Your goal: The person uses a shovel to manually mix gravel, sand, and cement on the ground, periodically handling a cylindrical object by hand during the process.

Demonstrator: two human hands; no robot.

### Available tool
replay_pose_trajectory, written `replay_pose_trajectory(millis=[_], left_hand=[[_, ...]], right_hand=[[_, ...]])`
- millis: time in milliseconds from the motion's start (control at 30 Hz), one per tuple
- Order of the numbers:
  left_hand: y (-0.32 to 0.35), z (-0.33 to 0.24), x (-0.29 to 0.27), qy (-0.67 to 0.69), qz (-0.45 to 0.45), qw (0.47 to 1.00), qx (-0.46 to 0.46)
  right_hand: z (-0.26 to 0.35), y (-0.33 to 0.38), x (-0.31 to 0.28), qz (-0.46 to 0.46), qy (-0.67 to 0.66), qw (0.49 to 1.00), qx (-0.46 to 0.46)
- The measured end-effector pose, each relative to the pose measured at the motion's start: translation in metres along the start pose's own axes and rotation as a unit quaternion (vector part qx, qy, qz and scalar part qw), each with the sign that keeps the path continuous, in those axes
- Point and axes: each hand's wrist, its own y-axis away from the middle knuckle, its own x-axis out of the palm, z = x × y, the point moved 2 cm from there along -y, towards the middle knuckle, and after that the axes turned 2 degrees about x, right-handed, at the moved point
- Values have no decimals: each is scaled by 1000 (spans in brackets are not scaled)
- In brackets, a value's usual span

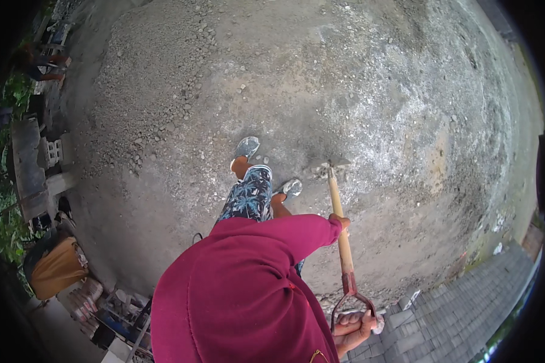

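Observation:
A shovel [335,193] with a pale wooden shaft and a reddish-brown metal D-shaped handle slants down to the ground on my right. My left hand [343,221], at the end of a maroon sleeve, reaches across and closes round the middle of the shaft. At the top end, the fingers of my right hand [352,331] wrap round the D-handle. The shovel's blade [331,163] is down at the grey ground, partly covered by loose material. My feet in grey shoes [247,147] stand apart, left of the blade.
Grey gravel [169,91] covers the ground ahead and left. Another person [47,65] is at the far left edge, near hollow concrete blocks [53,152]. A brown-orange cover [57,268] and assorted clutter lie lower left. Grey slab-like rows [466,305] stretch along the lower right.

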Motion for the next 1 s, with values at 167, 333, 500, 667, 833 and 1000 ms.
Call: replay_pose_trajectory(millis=[167, 333, 500, 667, 833, 1000], left_hand=[[62, -53, -61, 519, -145, 809, -234], [103, 21, -229, 598, -305, 714, -197], [214, 120, -410, 596, -488, 609, -190], [361, 248, -538, 607, -650, 426, -167], [512, 382, -618, 586, -729, 330, -125], [572, 453, -653, 601, -705, 339, -161]], right_hand=[[7, 50, 103, 69, 219, 967, -108], [-61, 58, 204, 245, 321, 913, -52], [-173, 72, 329, 386, 393, 834, 34], [-334, 85, 448, 505, 396, 744, 187], [-526, 142, 518, 553, 391, 682, 276], [-668, 212, 541, 540, 412, 676, 285]])
